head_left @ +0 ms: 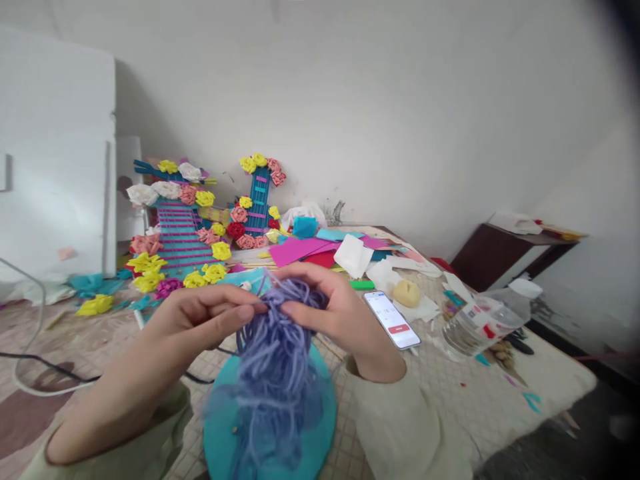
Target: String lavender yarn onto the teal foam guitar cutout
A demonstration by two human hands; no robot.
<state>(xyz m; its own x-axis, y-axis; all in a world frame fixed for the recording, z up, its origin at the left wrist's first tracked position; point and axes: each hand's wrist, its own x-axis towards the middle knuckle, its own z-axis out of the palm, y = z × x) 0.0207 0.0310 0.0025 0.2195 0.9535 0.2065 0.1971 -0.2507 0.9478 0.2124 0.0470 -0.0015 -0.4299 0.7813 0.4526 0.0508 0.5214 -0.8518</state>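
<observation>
A thick bundle of purple yarn hangs from my two hands, its loose strands blurred toward the bottom. My left hand pinches the yarn near the top of the bundle between thumb and fingertips. From the other side my right hand wraps round the upper part, thumb in front and fingers behind. The fingertips of both hands nearly meet there. Under the hanging strands lies a turquoise disc, partly covered by the yarn.
Flower-decorated stick models stand against the wall. Coloured paper, a green marker, a lit phone and a yellow lump lie beyond my hands. A plastic bottle lies at right. Cables cross the left.
</observation>
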